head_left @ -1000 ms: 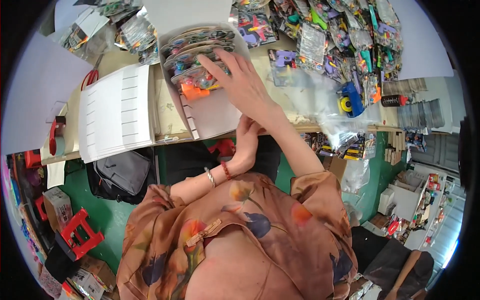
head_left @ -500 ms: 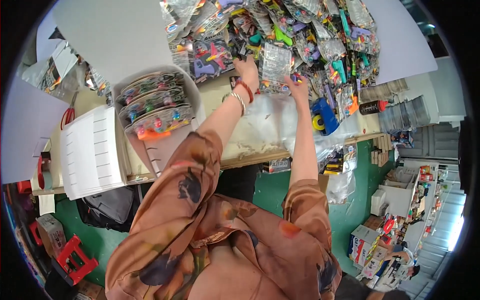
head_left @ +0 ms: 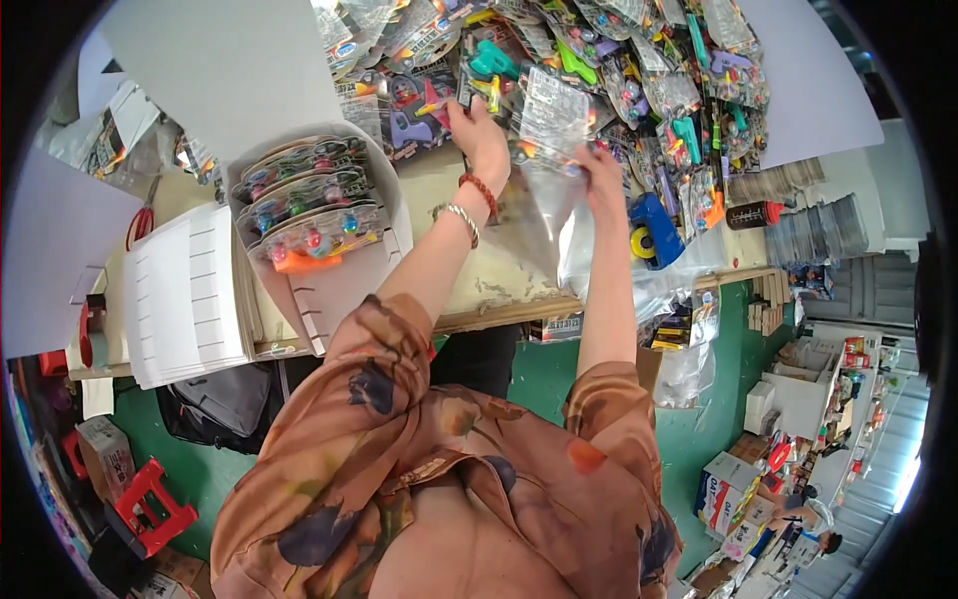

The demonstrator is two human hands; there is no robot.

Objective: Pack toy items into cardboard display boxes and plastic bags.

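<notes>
Silvery pack (head_left: 555, 103), upper centre: right hand (head_left: 602, 182) pinches its lower corner, seemingly for easy lifting; left hand (head_left: 481, 145) near teal toy (head_left: 493, 60), finger grip unclear.

Fine, unreadable print covers the toy packs (head_left: 552, 103), upper centre; bold lettering marks the white carton (head_left: 720, 491), lower right, and cardboard box (head_left: 106, 455), lower left.
</notes>
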